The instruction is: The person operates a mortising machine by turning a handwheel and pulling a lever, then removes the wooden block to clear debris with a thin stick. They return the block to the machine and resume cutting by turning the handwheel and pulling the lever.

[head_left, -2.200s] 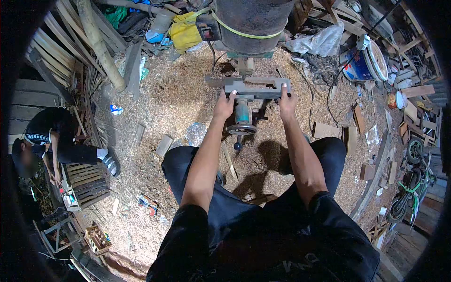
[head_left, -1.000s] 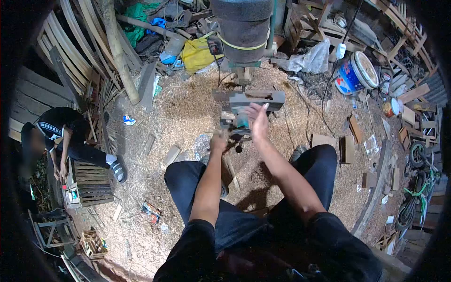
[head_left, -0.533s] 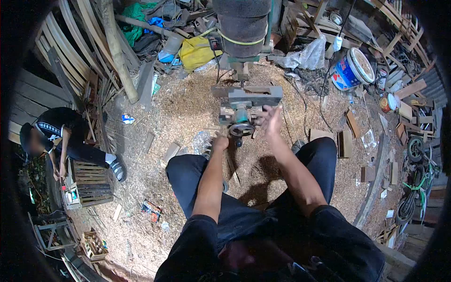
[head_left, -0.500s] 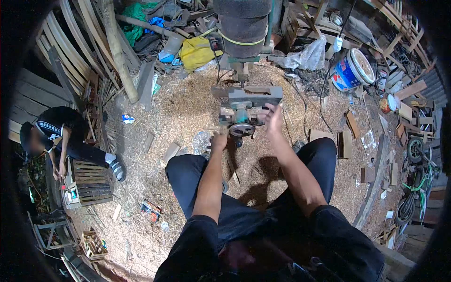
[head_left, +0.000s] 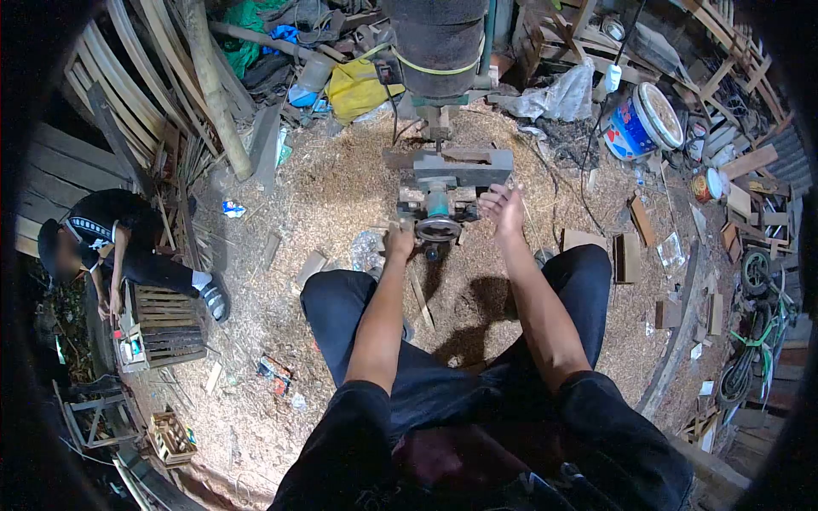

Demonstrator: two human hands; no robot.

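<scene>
In front of me stands a drilling or mortising machine with a dark cylindrical motor housing (head_left: 436, 51) above a bit. Below the bit, a wooden block (head_left: 464, 173) with a slot in its top lies across the machine's carriage. A round handwheel (head_left: 439, 228) faces me under it. My left hand (head_left: 400, 241) is at the left of the wheel, its fingers curled and closed; what they grip is hidden. My right hand (head_left: 506, 210) is raised just right of the carriage, below the block's right end, fingers apart and holding nothing.
Wood shavings cover the floor (head_left: 324, 204). Another person (head_left: 106, 243) bends over a slatted wooden crate (head_left: 170, 328) at left. Curved wood strips (head_left: 141, 77) lean behind. A paint bucket (head_left: 639, 128), wood offcuts (head_left: 626, 258) and a small bicycle (head_left: 754, 341) are at right.
My right hand has turned slightly and its fingers sit a little lower against the block. My left hand stays beside the handwheel. The view has shifted slightly.
</scene>
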